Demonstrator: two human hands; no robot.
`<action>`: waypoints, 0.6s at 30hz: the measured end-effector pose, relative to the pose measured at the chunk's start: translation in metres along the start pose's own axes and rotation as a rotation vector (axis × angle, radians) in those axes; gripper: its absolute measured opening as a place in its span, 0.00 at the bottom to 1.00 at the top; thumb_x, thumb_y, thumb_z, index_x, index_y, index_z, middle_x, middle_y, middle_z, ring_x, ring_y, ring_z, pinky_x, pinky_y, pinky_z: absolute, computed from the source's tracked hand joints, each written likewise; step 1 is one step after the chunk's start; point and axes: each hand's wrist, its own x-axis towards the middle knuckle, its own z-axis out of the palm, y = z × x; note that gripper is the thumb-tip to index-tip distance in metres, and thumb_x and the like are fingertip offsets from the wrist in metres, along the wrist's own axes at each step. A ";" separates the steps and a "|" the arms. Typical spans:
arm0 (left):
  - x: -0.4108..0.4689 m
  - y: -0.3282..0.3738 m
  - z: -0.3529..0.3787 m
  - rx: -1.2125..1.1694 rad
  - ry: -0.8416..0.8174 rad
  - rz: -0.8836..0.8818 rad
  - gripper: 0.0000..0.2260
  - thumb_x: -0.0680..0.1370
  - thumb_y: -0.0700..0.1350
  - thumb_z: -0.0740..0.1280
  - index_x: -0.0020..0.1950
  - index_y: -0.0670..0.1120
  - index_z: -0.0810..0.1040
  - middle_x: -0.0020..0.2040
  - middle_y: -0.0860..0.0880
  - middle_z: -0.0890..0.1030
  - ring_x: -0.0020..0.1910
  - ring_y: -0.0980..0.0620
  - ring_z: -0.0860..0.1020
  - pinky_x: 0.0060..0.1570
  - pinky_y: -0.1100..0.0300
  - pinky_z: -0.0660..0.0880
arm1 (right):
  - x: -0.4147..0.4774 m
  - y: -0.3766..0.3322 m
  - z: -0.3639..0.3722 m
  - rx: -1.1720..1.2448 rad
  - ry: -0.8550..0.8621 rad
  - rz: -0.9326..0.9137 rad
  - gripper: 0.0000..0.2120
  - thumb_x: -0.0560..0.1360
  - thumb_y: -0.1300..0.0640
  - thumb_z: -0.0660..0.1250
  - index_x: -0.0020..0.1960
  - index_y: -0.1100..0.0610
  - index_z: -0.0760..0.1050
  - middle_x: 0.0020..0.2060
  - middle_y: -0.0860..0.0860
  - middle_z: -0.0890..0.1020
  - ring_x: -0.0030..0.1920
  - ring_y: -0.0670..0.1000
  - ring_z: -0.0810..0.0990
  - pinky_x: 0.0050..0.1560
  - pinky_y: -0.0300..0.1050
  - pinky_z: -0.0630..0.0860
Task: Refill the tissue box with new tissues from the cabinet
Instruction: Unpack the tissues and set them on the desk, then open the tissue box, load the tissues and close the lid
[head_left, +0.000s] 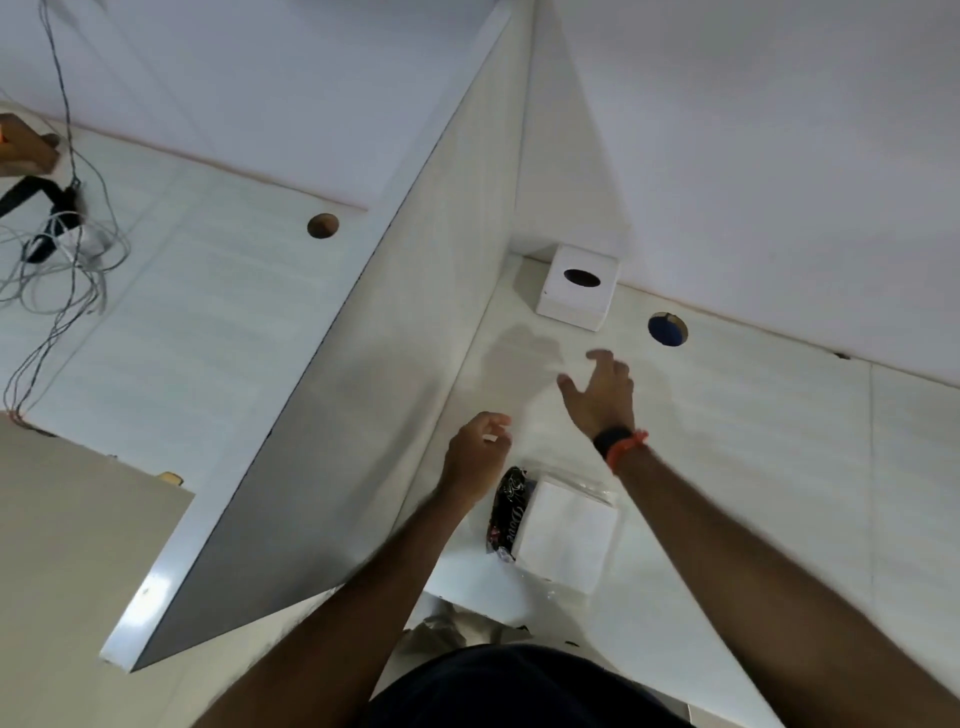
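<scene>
White tabletop (753, 441) is bounded by a partition; the tissue box (577, 287) sits beyond the right hand (602, 395), which is spread open and empty. The left hand (475, 449) is loosely curled, nothing clearly held. The tissue pack (563, 535) lies near both wrists and could be swept off by a forearm

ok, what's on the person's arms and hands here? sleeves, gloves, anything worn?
Both hands are bare, no gloves. No sleeves show on either forearm. The right hand has a black band and an orange band at the wrist. The left hand and its wrist carry nothing.
</scene>
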 end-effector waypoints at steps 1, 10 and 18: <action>0.001 0.002 -0.001 -0.007 0.006 0.004 0.10 0.77 0.44 0.64 0.55 0.50 0.81 0.52 0.53 0.83 0.50 0.53 0.82 0.52 0.59 0.76 | 0.016 -0.010 0.004 -0.061 0.001 -0.026 0.28 0.75 0.47 0.68 0.70 0.54 0.65 0.71 0.62 0.66 0.69 0.65 0.67 0.65 0.60 0.70; -0.004 -0.023 -0.011 0.004 0.011 -0.021 0.09 0.77 0.46 0.63 0.52 0.54 0.82 0.52 0.56 0.85 0.50 0.55 0.82 0.54 0.55 0.79 | 0.123 -0.057 0.042 -0.256 -0.073 0.127 0.44 0.70 0.34 0.68 0.77 0.43 0.50 0.78 0.66 0.38 0.76 0.74 0.46 0.67 0.72 0.63; -0.013 -0.037 -0.026 -0.005 0.012 -0.052 0.09 0.76 0.48 0.64 0.51 0.53 0.83 0.51 0.57 0.85 0.49 0.57 0.82 0.53 0.58 0.79 | 0.139 -0.056 0.039 -0.334 0.028 0.195 0.41 0.63 0.34 0.72 0.68 0.52 0.63 0.73 0.66 0.57 0.66 0.72 0.64 0.58 0.66 0.69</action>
